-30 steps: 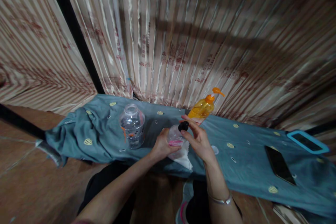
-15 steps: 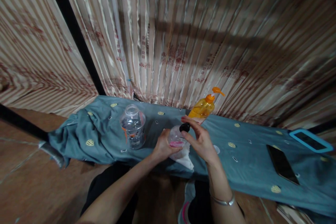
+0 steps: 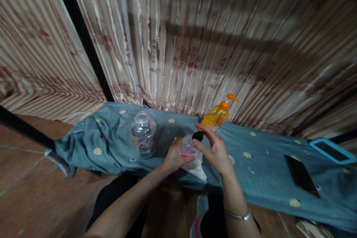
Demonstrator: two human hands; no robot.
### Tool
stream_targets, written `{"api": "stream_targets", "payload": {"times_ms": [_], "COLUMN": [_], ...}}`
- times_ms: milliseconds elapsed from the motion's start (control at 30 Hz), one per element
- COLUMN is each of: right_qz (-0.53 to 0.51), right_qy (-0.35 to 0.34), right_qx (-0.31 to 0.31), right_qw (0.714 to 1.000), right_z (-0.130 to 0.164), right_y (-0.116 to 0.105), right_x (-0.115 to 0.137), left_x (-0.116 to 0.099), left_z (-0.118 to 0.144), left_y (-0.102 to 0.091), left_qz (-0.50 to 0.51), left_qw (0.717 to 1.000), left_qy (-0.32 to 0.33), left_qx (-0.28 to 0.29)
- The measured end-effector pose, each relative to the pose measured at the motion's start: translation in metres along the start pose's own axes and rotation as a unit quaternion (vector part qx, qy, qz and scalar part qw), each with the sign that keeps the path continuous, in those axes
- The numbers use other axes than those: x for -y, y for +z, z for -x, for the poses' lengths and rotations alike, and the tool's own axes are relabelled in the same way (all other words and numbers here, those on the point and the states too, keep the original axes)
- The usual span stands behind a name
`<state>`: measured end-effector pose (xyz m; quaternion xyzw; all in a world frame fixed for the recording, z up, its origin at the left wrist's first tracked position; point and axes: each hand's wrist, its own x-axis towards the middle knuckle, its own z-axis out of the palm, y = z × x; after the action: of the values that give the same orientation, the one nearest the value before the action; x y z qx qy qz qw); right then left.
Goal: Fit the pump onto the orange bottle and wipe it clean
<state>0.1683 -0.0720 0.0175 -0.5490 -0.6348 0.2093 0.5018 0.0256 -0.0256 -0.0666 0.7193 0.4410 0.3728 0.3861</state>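
"Finger status?"
"Left hand (image 3: pixel 173 159) is gripping one black-capped bottle (image 3: pixel 187 143); the right hand (image 3: pixel 218 153) is pinching its single cap (image 3: pixel 197 136)."
"Position?"
"It is overlapping one white cloth (image 3: pixel 199 171); one amber bottle (image 3: pixel 214 116) and one clear jug (image 3: pixel 144 139) are standing on the surface (image 3: pixel 264 173)."

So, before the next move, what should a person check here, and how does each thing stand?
1. Left hand gripping the held bottle: ok.
2. Right hand on the black cap: ok, thumb and fingers at it.
3. Black cap fully seated: cannot tell, the join is unclear.
4. Large clear bottle capped: not ok, its mouth is open.
5. Phone away from both hands: ok, lying off to the right.
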Motion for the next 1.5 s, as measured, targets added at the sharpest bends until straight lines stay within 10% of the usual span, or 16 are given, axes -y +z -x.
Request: {"api": "stream_targets", "payload": {"times_ms": [633,1067,1233,1500], "right_qz": [0.059,-0.173,-0.172,0.165], "right_qy": [0.003,0.058,0.106,0.175], "right_qx": [-0.078,-0.052,-0.100,-0.048], "right_qw": [0.995,0.982,0.974,0.969], "right_z": [0.001,0.000,-0.003,0.030], "right_y": [-0.003,-0.021,-0.030,-0.028], "right_x": [0.002,0.002,-0.046,-0.144], "left_x": [-0.001,-0.006,-0.002,0.005], "left_z": [0.000,0.002,-0.001,0.004], "left_y": [0.001,-0.002,-0.002,-0.002], "left_qz": [-0.002,-0.014,-0.009,0.041], "left_qw": [1.000,1.000,1.000,0.999], "left_qy": [-0.002,0.000,-0.020,0.003], "left_qx": [-0.005,-0.005,-0.003,0.016]}}
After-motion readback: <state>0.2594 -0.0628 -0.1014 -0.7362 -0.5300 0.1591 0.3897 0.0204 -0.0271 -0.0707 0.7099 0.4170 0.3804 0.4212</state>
